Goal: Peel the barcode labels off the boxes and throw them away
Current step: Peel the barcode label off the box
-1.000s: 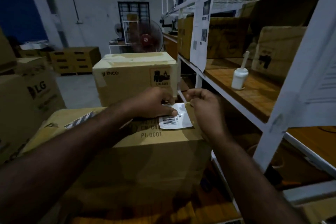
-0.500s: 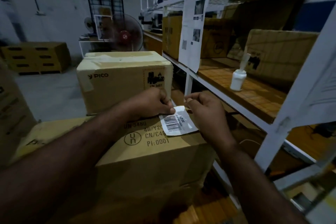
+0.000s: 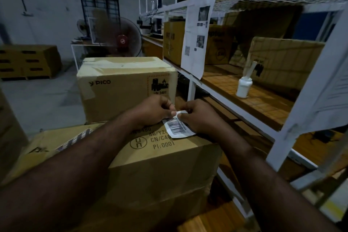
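A white barcode label point(image 3: 177, 127) lies on the top right corner of the near cardboard box point(image 3: 162, 171), which carries printed "PI:0001" text. Its upper edge is lifted off the cardboard. My left hand point(image 3: 152, 110) pinches that lifted edge at the label's top left. My right hand point(image 3: 197, 114) pinches the same edge from the right and covers the label's right side. Behind stands a second box point(image 3: 120, 88) marked PICO; no barcode label shows on its visible faces.
A white metal shelf rack point(image 3: 282, 137) runs along the right, holding cardboard boxes point(image 3: 282, 60), a white bottle point(image 3: 243, 87) and a hanging paper sheet point(image 3: 196, 39). A fan point(image 3: 122, 40) stands behind the PICO box. More boxes point(image 3: 28, 62) sit at the far left on the floor.
The camera view has swung left and closer. Both hands have come together at the label's top edge, which is now lifted and curled more than before.
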Available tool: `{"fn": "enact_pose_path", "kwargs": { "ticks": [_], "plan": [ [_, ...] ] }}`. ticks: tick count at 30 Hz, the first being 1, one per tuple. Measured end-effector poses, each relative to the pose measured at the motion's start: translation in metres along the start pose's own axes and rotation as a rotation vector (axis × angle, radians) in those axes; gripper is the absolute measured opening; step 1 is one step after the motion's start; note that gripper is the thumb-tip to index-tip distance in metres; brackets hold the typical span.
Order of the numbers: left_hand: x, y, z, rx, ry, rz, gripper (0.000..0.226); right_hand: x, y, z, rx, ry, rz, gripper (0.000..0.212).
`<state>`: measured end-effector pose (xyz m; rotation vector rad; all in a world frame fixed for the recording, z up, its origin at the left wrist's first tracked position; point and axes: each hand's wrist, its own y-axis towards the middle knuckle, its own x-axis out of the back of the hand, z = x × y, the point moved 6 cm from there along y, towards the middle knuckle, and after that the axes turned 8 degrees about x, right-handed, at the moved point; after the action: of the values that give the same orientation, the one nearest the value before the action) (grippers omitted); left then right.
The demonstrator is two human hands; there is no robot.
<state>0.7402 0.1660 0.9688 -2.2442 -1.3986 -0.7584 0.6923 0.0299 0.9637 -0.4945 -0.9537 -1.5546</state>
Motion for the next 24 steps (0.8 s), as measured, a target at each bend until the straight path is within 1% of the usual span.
{"fn": "enact_pose_path", "kwargs": {
  "ticks": [3,5,7,9,13,16,17,18,22,24],
  "plan": [
    [0.003,0.002,0.0,-0.025,-0.042,0.006,0.013,-0.003,0.01,-0.002,-0.011,-0.008,-0.027,0.005],
    [0.005,0.002,0.001,-0.015,-0.021,0.024,0.015,-0.006,0.011,-0.004,-0.012,0.011,-0.037,0.014],
    [0.006,0.002,0.003,0.008,0.019,0.053,0.014,-0.007,0.01,-0.005,-0.016,0.024,-0.04,0.017],
    [0.005,0.001,0.003,0.016,0.043,0.067,0.014,-0.007,0.009,-0.007,-0.014,0.042,-0.04,0.015],
    [0.002,0.001,-0.001,0.001,0.076,0.027,0.013,-0.002,0.006,-0.008,-0.016,0.149,-0.065,0.005],
    [-0.001,0.0,-0.003,-0.019,0.099,0.01,0.012,-0.001,0.001,-0.008,-0.056,0.268,-0.038,0.027],
    [-0.001,-0.001,-0.004,-0.033,0.102,0.001,0.011,-0.001,0.0,-0.007,-0.062,0.277,-0.018,0.031],
    [-0.001,-0.001,-0.005,-0.05,0.1,-0.005,0.01,-0.002,0.0,-0.006,-0.064,0.272,0.0,0.031],
    [0.0,-0.004,-0.009,-0.116,0.076,0.002,0.008,-0.002,-0.001,-0.006,-0.061,0.251,0.031,0.01],
    [0.002,-0.004,-0.009,-0.132,0.058,0.021,0.009,-0.001,-0.002,-0.006,-0.051,0.275,0.023,0.008]
  ]
}}
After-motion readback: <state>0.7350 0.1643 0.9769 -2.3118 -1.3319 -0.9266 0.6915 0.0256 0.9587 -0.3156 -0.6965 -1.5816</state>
